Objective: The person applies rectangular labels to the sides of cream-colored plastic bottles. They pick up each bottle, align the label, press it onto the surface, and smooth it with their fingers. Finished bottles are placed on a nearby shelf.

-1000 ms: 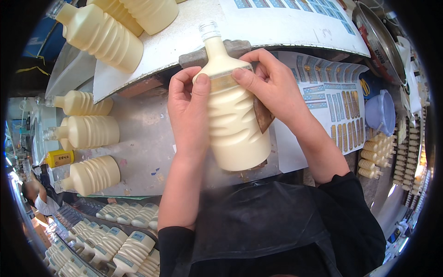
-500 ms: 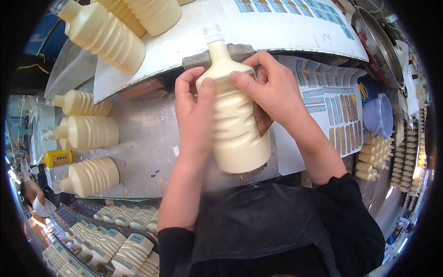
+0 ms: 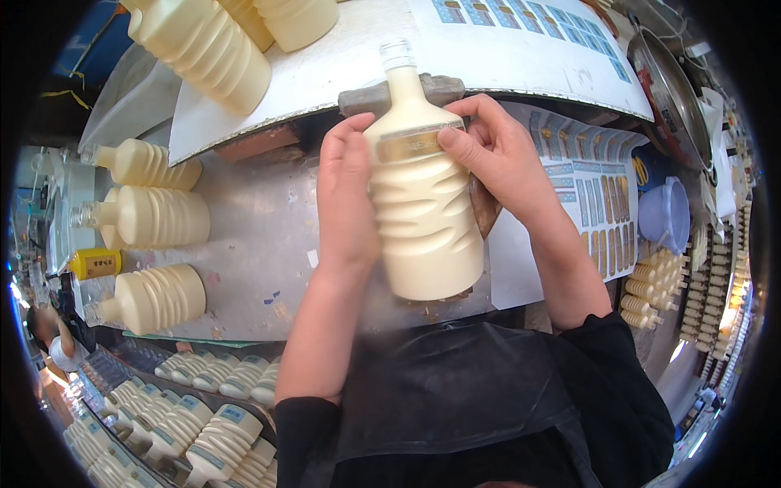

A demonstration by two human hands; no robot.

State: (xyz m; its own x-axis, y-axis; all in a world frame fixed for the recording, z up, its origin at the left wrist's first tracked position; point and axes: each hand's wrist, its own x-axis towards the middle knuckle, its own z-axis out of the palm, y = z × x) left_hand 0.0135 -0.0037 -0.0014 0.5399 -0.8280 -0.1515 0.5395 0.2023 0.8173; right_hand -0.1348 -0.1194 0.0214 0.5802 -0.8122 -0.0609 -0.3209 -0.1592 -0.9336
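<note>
A cream ribbed bottle with a clear threaded neck lies in front of me, its neck pointing away. Across its shoulder runs a gold label strip. My left hand is curled against the bottle's left side, thumb near the label's left end. My right hand grips the right shoulder, with its thumb pressing on the label's right end and its fingers behind the bottle. Under the neck is a grey padded rest. A brown wooden piece shows beneath the bottle's right side.
Several cream bottles lie at the left table edge, near a yellow container. Label sheets spread to the right, before a lavender bucket. More bottles stand on the raised white board. Labelled bottles fill the lower left.
My left thumb has moved left off the label, uncovering more of the gold strip. My right thumb stays at its right end. The whole view has shifted slightly.
</note>
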